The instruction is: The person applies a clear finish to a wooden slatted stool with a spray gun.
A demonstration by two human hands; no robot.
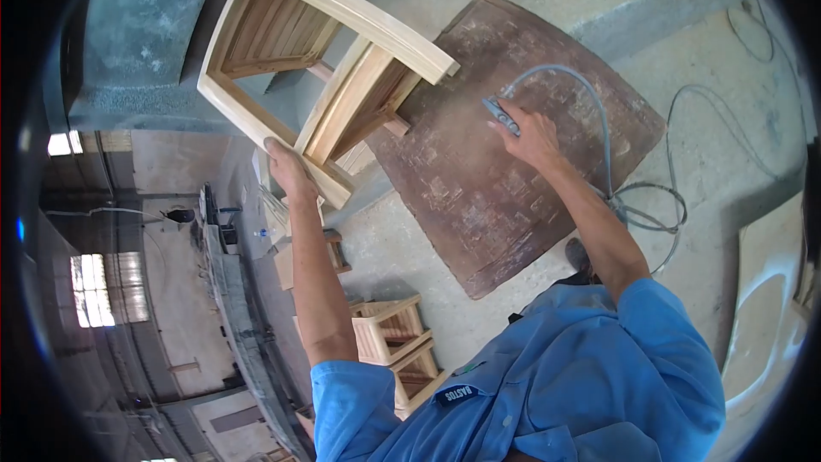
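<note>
My left hand [289,169] is closed on the lower side rail of a pale wooden furniture frame [410,21], which has slatted panels and an inner divider. The frame is held tilted at the upper left, one corner over a worn brown mat [505,214]. In my right hand [532,135] is a small blue-grey air gun [501,115], fingers wrapped around its body. A grey hose [599,103] arcs from the air gun across the mat. The air gun is apart from the frame, to its right. Its nozzle tip cannot be made out.
Hose coils [654,210] lie on the concrete floor [710,154] right of the mat. More wooden frames [402,334] stand near my left elbow. A concrete ledge [650,0] runs behind the mat, and a pale board [765,282] is at the right.
</note>
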